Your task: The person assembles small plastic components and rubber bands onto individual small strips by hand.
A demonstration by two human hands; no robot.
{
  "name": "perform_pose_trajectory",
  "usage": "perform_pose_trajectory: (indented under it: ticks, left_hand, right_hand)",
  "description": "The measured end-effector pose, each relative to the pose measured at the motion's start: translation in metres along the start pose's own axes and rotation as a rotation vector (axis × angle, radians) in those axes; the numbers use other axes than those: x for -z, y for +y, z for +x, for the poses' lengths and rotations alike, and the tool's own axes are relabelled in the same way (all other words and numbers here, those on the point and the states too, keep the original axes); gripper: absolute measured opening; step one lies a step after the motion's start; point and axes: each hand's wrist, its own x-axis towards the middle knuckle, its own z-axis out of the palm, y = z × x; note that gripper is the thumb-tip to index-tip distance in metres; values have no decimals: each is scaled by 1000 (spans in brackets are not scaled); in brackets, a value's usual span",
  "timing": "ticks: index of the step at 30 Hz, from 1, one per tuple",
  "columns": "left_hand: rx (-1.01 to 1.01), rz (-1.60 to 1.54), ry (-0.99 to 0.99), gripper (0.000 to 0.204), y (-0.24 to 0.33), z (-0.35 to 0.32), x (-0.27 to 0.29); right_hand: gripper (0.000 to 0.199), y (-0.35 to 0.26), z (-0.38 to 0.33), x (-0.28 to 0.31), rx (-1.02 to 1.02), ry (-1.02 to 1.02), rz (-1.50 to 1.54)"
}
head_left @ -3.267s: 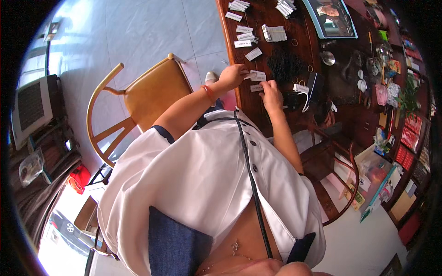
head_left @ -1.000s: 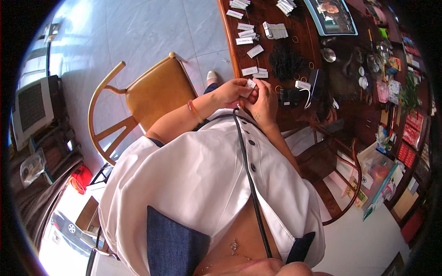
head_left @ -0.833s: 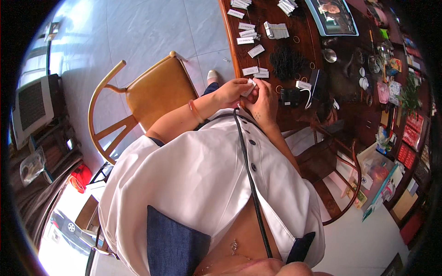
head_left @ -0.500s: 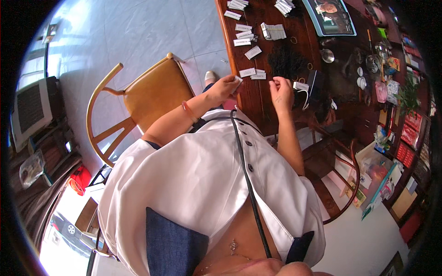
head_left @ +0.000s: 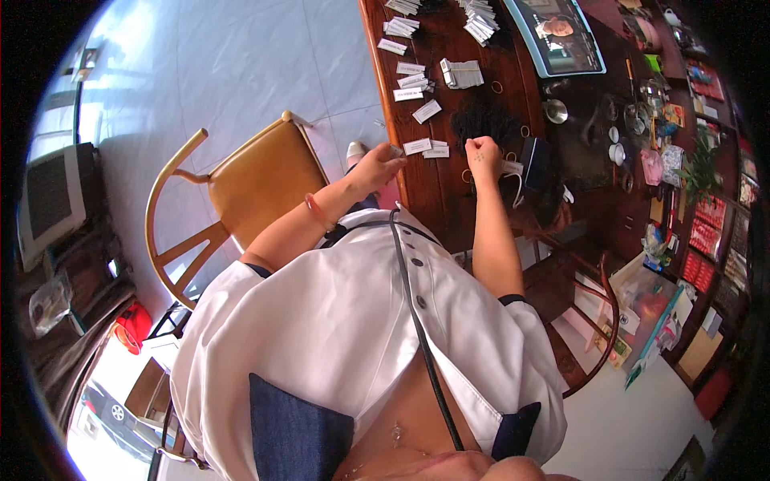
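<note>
My left hand is at the table's left edge, thumb and fingers closed on a small white tag, mostly covered by the fingertips. Further right, my right hand has its fingers drawn together at the near edge of a heap of fine black strings. What its fingertips pinch, if anything, is too small to make out. Between the hands lie a few loose white printed tags. More white tags run along the left edge, and a banded stack of tags lies beyond the black heap.
A tablet stands at the back of the wooden table. Right of my right hand are a dark box and rubber bands. A metal bowl sits farther back. A tan chair stands at the left.
My right hand has closed its fingers at the black strings; they were more spread before. My left hand keeps the small tag near the table edge. The whole view has shifted slightly.
</note>
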Motion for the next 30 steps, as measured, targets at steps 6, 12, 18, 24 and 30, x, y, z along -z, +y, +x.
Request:
perform_pose_trajectory:
  ticks: [6,12,18,24,30]
  left_hand:
    - [12,-114,-5,20,16,8,-1]
    - [-57,-162,-49,24,45,-1,-11]
    - [-99,-165,-45,23,53,-6,-12]
    - [-101,-107,61,19,51,-10,-10]
    - [-185,-17,31,19,50,-15,-12]
  right_hand:
    - [20,9,-36,21,37,27,307]
    - [14,-12,-71,43,229,16,519]
    - [13,-36,-88,59,317,44,513]
    - [12,-41,-94,69,361,73,433]
    - [43,-70,-100,76,752,232,26]
